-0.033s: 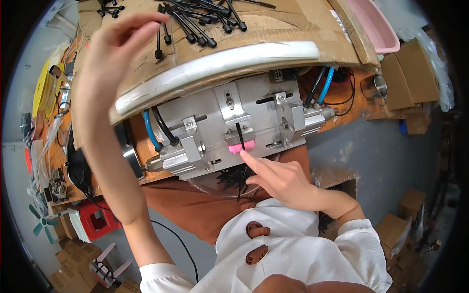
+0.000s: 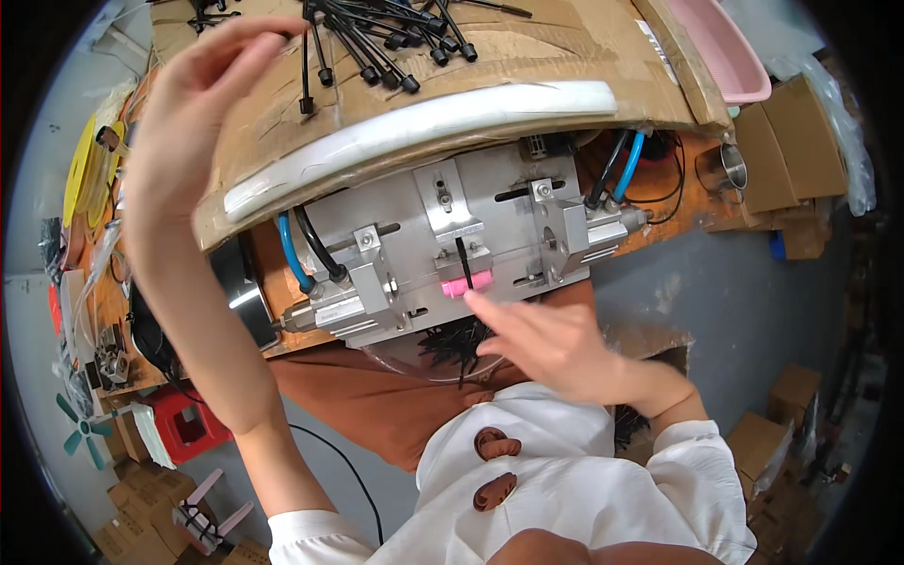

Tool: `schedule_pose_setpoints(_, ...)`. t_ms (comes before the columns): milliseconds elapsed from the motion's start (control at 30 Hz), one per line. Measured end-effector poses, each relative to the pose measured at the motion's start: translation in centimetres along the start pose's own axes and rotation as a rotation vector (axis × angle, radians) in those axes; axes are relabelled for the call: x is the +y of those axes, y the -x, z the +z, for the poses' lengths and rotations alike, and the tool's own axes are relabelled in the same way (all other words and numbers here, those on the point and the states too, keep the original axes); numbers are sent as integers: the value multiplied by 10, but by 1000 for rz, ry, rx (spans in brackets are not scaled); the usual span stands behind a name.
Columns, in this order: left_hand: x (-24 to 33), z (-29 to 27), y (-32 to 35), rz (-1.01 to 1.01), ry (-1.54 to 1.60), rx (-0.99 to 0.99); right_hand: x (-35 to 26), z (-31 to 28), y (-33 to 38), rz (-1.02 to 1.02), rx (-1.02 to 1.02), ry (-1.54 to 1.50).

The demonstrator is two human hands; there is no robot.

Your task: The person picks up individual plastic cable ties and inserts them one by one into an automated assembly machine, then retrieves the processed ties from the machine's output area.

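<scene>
My left hand [image 2: 179,132] is raised over the cardboard at the upper left, blurred by motion. Its thumb and forefinger pinch together, and a dark end of what looks like a black rod shows between them. Beside those fingertips lie several black rods with knobbed heads [image 2: 377,66]. My right hand [image 2: 556,348] is at the metal fixture [image 2: 508,226], forefinger stretched out and holding nothing. That fingertip is at the lower end of a black rod [image 2: 464,262], which lies across a pink block [image 2: 480,282] at the fixture's middle.
Metal cylinders with blue and black hoses [image 2: 353,306] flank the fixture. A white foam strip [image 2: 424,127] edges the cardboard [image 2: 565,47]. Below the fixture, black pieces [image 2: 457,344] lie in a clear container. A pink tub [image 2: 725,56] stands at the upper right.
My left hand has shifted left, away from the heap of rods, still pinching. My right hand has moved very slightly, its fingertip staying by the pink block.
</scene>
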State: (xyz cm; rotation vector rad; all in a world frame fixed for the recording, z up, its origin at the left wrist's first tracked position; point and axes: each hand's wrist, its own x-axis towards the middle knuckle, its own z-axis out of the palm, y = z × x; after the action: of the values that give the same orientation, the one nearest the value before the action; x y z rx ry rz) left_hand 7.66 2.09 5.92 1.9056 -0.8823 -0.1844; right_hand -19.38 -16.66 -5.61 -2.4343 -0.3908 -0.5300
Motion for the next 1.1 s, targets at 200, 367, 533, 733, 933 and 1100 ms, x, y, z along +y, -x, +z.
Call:
schedule_pose_setpoints(200,20,-24,45,-2,321,61,42,-40,-144,-156,328,487)
schedule_pose_setpoints(367,34,28,81,64,-73,339,84,-62,-199,-7,47,204)
schedule_pose_setpoints(533,41,104,152,129,-551,316,67,-122,-176,420,65,-546)
schedule_pose_setpoints(733,19,194,200,65,-696,86,40,-112,-125,229,341,-814)
schedule_pose_setpoints(933,17,213,193,-30,-662,57,23,-103,-87,172,439,-588)
schedule_pose_setpoints(1100,15,205,193,-2,-742,43,1,-50,-43,144,440,-355)
